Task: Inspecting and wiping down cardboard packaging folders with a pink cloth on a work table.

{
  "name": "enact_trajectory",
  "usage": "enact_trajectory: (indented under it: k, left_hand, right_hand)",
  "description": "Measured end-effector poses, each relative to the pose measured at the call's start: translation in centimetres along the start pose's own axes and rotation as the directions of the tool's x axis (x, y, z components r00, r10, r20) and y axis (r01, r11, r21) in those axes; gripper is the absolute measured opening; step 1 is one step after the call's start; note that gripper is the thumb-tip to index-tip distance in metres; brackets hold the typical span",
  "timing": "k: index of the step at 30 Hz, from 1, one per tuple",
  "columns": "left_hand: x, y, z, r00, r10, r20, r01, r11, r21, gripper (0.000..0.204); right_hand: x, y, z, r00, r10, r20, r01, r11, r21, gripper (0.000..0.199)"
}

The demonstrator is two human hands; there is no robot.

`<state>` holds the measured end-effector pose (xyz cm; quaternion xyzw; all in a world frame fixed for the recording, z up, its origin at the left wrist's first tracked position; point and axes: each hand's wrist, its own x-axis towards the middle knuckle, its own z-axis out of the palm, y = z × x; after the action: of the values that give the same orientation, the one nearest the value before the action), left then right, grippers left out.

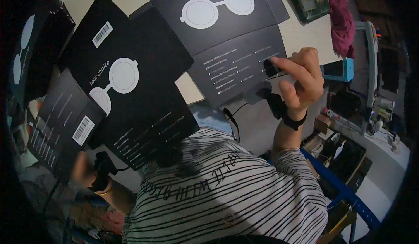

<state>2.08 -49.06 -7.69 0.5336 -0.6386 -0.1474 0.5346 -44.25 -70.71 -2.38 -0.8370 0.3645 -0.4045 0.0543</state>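
My right hand point(303, 79) is over the near right edge of a flat dark grey cardboard box blank point(244, 37), printed with white round glasses. Its index fingertip touches the printed panel; the thumb is apart and the other fingers curl. Blurred by motion, my left hand point(82, 169) is at the lower edge of a dark card panel point(61, 109) with a barcode; its fingers cannot be made out. Between the hands lies a black box blank point(146, 93) with the same glasses print, partly overlapping the grey one. Both wrists wear black bands.
The blanks lie on a cream table point(307, 41). Another dark printed card point(26, 56) stands out at far left. At the table's right are a dark green object point(310, 0), a maroon cloth point(341, 21) and a light blue frame-like box point(348, 70). A blue metal bar point(340, 187) runs at lower right.
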Motion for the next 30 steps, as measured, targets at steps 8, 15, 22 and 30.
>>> enact_trajectory:
  k: [8, 15, 22, 30]
  left_hand:
    - [-2.4, 0.9, -0.8, 0.943, -0.325, -0.069, 0.307, 0.932, -0.194, 0.047]
    - [8.6, 1.7, 4.7, 0.981, -0.141, -0.134, 0.081, 0.923, -0.375, 0.097]
    - [10.5, 2.8, 5.1, 0.945, -0.296, -0.138, 0.206, 0.869, -0.451, 0.133]
    - [10.0, 1.2, 4.2, 0.986, -0.160, -0.054, 0.134, 0.934, -0.330, 0.133]
  right_hand:
    - [-0.1, -1.4, 1.1, 0.988, 0.149, 0.041, -0.151, 0.988, 0.037, 0.052]
    - [-1.2, 0.1, 0.2, 0.990, 0.078, 0.116, -0.081, 0.997, 0.020, 0.053]
    - [-1.6, 0.3, 0.0, 0.981, 0.119, 0.151, -0.124, 0.992, 0.022, 0.053]
    - [-1.5, 0.5, -0.1, 0.986, 0.073, 0.150, -0.073, 0.997, -0.009, 0.054]
